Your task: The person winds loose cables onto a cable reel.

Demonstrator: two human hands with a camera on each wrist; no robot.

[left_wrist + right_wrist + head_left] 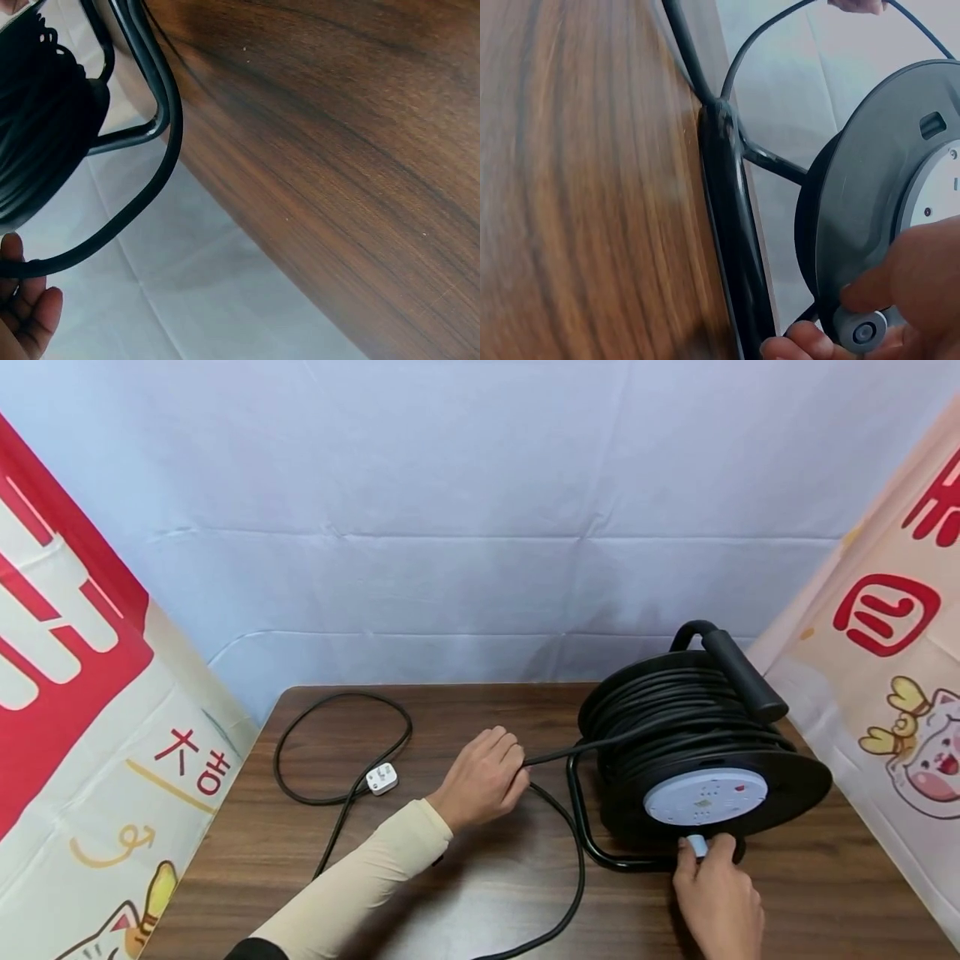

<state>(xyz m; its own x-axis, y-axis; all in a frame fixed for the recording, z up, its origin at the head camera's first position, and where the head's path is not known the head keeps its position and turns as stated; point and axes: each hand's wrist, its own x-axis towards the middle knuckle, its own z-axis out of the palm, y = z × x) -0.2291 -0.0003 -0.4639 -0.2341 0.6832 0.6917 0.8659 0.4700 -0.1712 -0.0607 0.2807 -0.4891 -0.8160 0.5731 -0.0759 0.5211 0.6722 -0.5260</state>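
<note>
A black cable reel point(798, 781) stands at the right of the wooden table, wound with black cable and bearing a round light socket panel point(705, 796) on its near face. My left hand point(483, 777) grips the cable point(566, 752) just left of the drum; from there the cable runs taut onto the winding. The right hand point(720, 893) pinches a small pale crank knob point(698, 845) at the reel's lower front rim. In the right wrist view, the knob point(861, 330) shows its round end between thumb and fingers. The left wrist view catches the left fingers point(34, 307) around the cable.
Loose cable lies looped at the table's left, ending in a white plug point(382, 778). More slack hangs toward the front edge. The reel has a black tubular stand point(626, 863) and a top handle point(742, 675). Cloth backdrops point(450, 585) enclose the table.
</note>
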